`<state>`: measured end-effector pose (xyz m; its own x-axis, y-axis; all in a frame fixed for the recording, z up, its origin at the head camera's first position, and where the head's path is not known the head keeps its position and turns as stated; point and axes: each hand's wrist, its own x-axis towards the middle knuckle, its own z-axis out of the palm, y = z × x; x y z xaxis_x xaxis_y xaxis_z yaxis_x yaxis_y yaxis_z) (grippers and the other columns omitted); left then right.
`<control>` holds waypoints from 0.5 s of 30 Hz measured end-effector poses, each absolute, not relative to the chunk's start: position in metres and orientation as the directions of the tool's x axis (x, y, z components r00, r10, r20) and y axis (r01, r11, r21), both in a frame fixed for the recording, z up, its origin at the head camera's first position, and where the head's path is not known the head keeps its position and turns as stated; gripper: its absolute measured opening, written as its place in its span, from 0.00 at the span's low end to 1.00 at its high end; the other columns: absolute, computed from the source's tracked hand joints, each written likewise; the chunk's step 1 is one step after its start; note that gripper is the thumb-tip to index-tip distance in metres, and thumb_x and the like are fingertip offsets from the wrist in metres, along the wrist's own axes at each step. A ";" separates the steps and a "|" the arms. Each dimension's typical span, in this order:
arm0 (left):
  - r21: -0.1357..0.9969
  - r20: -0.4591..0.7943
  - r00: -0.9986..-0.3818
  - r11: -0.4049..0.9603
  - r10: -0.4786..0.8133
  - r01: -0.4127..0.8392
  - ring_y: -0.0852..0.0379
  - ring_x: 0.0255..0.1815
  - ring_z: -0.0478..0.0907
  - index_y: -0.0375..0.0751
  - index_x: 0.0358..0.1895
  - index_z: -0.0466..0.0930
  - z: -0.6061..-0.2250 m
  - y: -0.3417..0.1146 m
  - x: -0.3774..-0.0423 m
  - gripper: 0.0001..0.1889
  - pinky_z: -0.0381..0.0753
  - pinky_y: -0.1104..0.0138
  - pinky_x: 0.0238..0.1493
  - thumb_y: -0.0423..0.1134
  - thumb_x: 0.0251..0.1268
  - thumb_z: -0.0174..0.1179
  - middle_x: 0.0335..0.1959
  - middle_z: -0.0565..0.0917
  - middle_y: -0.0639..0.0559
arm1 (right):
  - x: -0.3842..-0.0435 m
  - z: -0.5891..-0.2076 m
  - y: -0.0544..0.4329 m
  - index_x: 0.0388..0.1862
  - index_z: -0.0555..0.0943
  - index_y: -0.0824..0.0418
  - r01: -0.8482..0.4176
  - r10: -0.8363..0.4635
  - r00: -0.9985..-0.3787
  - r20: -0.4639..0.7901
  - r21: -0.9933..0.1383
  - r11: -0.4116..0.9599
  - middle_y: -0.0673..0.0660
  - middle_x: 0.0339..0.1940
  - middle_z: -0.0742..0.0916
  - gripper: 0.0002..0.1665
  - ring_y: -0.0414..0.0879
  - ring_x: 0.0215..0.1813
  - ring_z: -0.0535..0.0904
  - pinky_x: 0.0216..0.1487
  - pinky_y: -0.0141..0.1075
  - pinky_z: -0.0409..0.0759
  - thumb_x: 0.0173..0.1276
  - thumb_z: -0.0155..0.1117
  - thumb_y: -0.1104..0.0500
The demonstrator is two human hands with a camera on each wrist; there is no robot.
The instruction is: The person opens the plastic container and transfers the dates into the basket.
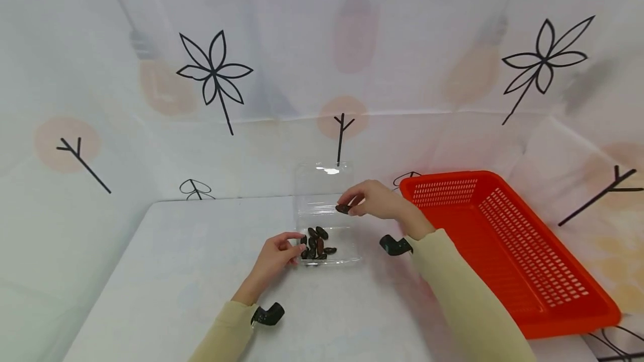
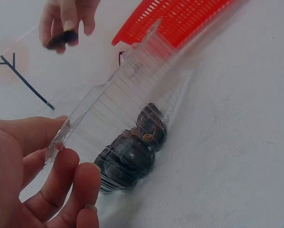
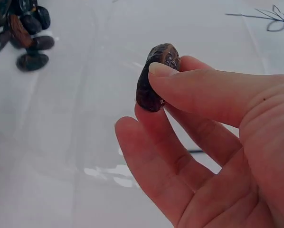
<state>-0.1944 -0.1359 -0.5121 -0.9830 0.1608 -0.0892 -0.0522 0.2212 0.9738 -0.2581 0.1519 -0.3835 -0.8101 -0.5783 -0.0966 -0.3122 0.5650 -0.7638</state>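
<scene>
A clear plastic clamshell box (image 1: 347, 244) stands on the table with its lid (image 1: 322, 183) raised at the back. Several dark brown dates (image 1: 313, 243) lie in its left part; through the clear wall they show as a dark cluster (image 2: 127, 159) in the left wrist view. My left hand (image 1: 275, 255) pinches the box's left rim between thumb and fingers. Above the box's back right, my right hand (image 1: 373, 200) pinches one wrinkled, glossy date (image 3: 154, 78) between thumb and fingertips, held up clear of the others.
A red plastic basket (image 1: 495, 261) with perforated walls stands at the right, close beside my right forearm. White patterned cloth (image 1: 282, 71) hangs behind the table (image 1: 201, 272). Dark cables (image 1: 611, 345) lie at the lower right corner.
</scene>
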 end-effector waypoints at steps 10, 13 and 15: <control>0.976 -0.058 -0.973 0.219 0.225 -0.007 0.54 0.21 0.77 0.38 0.55 0.82 -0.512 -0.120 -0.199 0.20 0.69 0.69 0.25 0.36 0.60 0.71 0.18 0.77 0.53 | -0.224 -0.359 0.262 0.57 0.82 0.62 -0.259 -0.366 -0.931 -0.007 -0.694 0.672 0.57 0.48 0.86 0.19 0.52 0.48 0.82 0.46 0.40 0.82 0.68 0.65 0.68; 0.971 -0.063 -0.976 0.238 0.207 -0.012 0.55 0.20 0.75 0.38 0.55 0.82 -0.512 -0.125 -0.197 0.20 0.69 0.68 0.26 0.36 0.60 0.71 0.18 0.76 0.53 | -0.216 -0.367 0.289 0.58 0.82 0.62 -0.256 -0.309 -0.950 0.040 -0.666 0.700 0.57 0.49 0.86 0.19 0.54 0.50 0.81 0.46 0.39 0.81 0.68 0.66 0.66; 0.967 -0.067 -0.979 0.252 0.191 -0.017 0.55 0.19 0.73 0.38 0.55 0.82 -0.512 -0.129 -0.195 0.19 0.69 0.68 0.25 0.34 0.60 0.71 0.18 0.75 0.53 | -0.210 -0.374 0.304 0.59 0.82 0.61 -0.236 -0.278 -0.960 0.043 -0.658 0.715 0.57 0.51 0.86 0.20 0.55 0.52 0.80 0.46 0.39 0.81 0.69 0.67 0.64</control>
